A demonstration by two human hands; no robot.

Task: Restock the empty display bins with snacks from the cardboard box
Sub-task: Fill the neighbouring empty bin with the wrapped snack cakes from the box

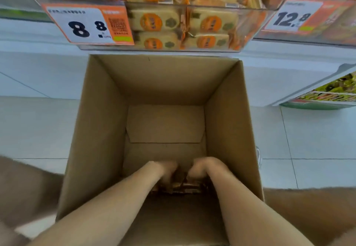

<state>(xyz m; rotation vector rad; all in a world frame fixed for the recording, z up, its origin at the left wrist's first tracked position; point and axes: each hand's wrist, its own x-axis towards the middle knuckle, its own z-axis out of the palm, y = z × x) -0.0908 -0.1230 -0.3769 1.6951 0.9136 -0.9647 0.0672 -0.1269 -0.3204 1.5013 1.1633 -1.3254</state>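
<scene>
Pale tiled shop floor (308,139), and the cardboard box (100,130) on it is nearly cleaned out. The clear display bin (212,7) above already looks stuffed with cracker packs (152,21). The left hand (165,170) and right hand (202,168) are both curled round the last snack packets (181,187) at the box bottom. Looks like the final load, though any empty bins are out of view.

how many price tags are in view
2. The 8.8 tag is on the bin above the box; the 12.8 tag is on the next bin at upper right. Others may lie out of view.
</scene>
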